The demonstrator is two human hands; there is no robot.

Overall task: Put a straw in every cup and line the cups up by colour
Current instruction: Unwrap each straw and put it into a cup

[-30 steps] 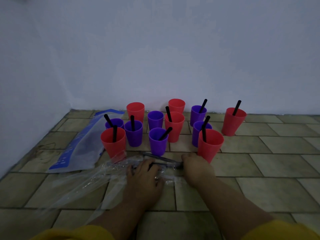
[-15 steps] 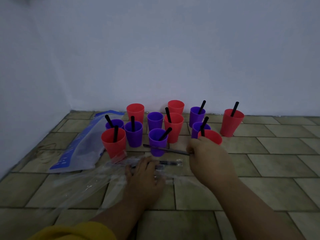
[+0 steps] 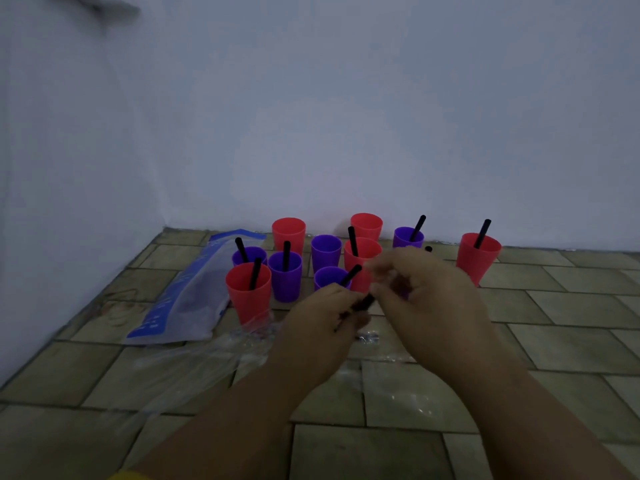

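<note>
My left grip (image 3: 318, 323) and right grip (image 3: 429, 306) both pinch one black straw (image 3: 364, 302); most cups (image 3: 247, 292) hold straws (image 3: 482, 233), two red cups (image 3: 288, 233) and one purple cup (image 3: 325, 252) stand empty, colours unsorted.

5 red cups (image 3: 288, 233), 5 purp. cups (image 3: 325, 252)

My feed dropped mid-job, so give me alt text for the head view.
The left hand and right hand hold a black straw between them above a tiled floor, in front of clustered red and purple cups. The back-left red cup, middle purple cup and back-centre red cup show no straw.
</note>
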